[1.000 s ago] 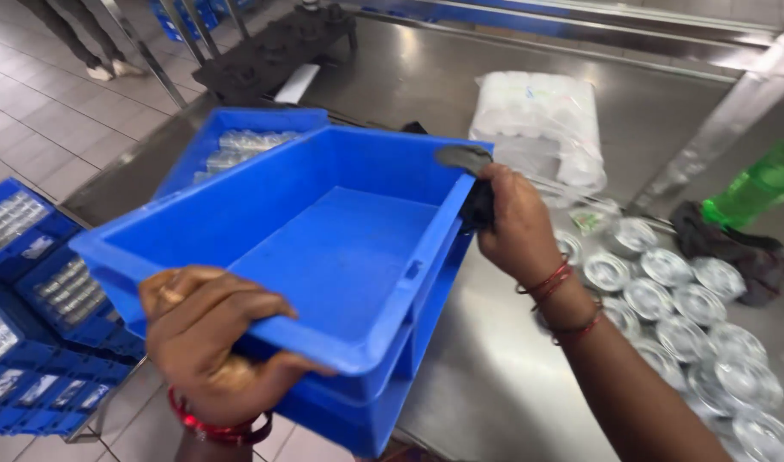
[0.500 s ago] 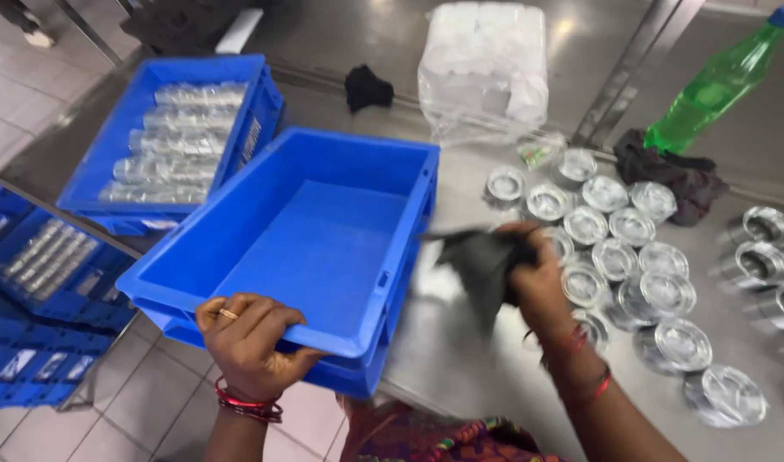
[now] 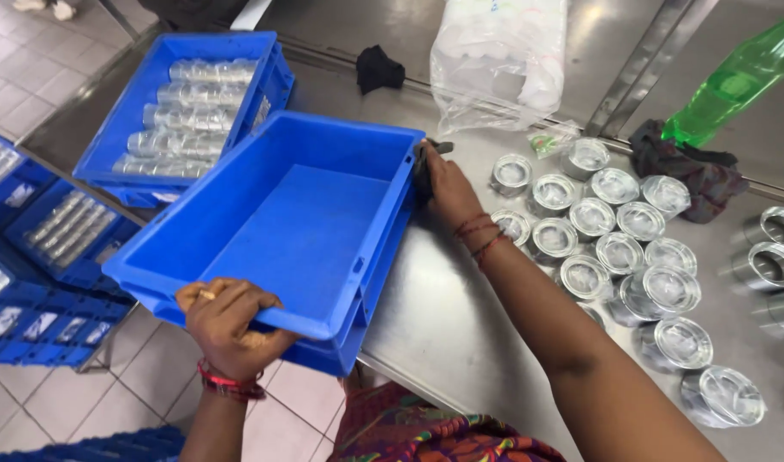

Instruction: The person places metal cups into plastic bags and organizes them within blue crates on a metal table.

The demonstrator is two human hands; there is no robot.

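An empty blue plastic crate (image 3: 298,222) rests tilted on the left edge of a steel table (image 3: 448,316). My left hand (image 3: 229,321) grips the crate's near rim, fingers curled over it. At the crate's far right corner my right hand (image 3: 448,188) presses a dark cloth (image 3: 424,167) against the wall. Several shiny metal cups (image 3: 619,244) wrapped in clear film stand on the table just right of my right arm.
A second blue crate (image 3: 187,111) with rows of wrapped metal parts sits behind the empty one. More blue crates (image 3: 41,248) are stacked at floor level on the left. A clear plastic bag (image 3: 503,60), a green bottle (image 3: 739,81) and dark rags (image 3: 687,167) lie at the back.
The crate has come down from mid-air onto the table edge. My right hand with the dark cloth moved from in front of the cups to the crate's far right corner.
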